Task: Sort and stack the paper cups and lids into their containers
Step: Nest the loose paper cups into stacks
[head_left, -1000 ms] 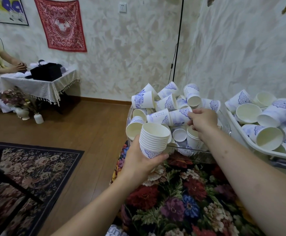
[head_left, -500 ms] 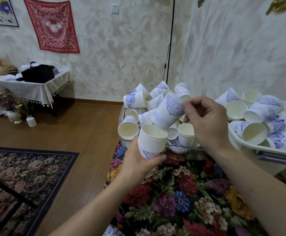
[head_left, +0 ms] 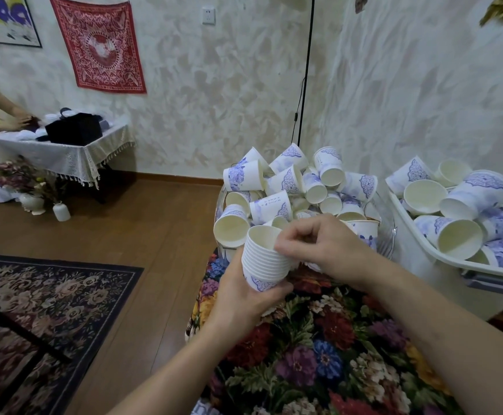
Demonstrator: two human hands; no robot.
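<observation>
Heaped loose cups (head_left: 292,184) crowd the clear bowl (head_left: 389,235); white tray (head_left: 418,250) blocks right; floral tablecloth (head_left: 319,354) open below

You face a mottled cream wall (head_left: 229,85) with a red hanging (head_left: 99,43) at upper left, wooden floor (head_left: 142,223) mid-frame, a patterned rug (head_left: 49,307) lower left.

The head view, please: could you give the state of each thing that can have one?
Nested cup stack: upright, mouth up, held.
Left hand: grips the stack's base.
Right hand: fingers curled at the stack's rim.
Glass bowl: heaped with loose cups.
White tray: holds loose cups lying sideways.
</observation>
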